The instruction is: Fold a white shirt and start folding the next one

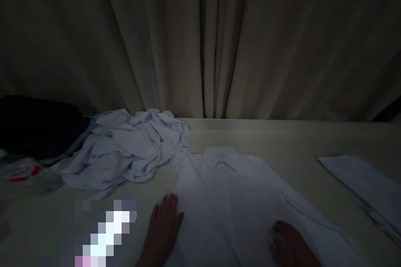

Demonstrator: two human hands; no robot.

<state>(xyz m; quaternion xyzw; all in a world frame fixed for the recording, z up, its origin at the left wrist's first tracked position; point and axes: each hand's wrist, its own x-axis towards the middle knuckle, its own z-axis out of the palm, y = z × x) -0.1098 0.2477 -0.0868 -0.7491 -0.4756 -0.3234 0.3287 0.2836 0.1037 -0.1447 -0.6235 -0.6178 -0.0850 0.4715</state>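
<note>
A white collared shirt (232, 200) lies spread flat on the pale table (282, 142), collar pointing away from me. My left hand (163, 229) rests flat, fingers together, on the table at the shirt's left edge. Lower right, my right hand (290, 244) presses palm-down on the shirt's front. Neither hand holds anything.
A crumpled heap of white shirts (128, 150) sits at the back left. Beyond it lies a dark bundle (37, 125), and a clear plastic wrapper with red print (28, 175). Folded white cloth (366, 187) lies at the right. Closed curtains (200, 41) hang behind the table. The light is dim.
</note>
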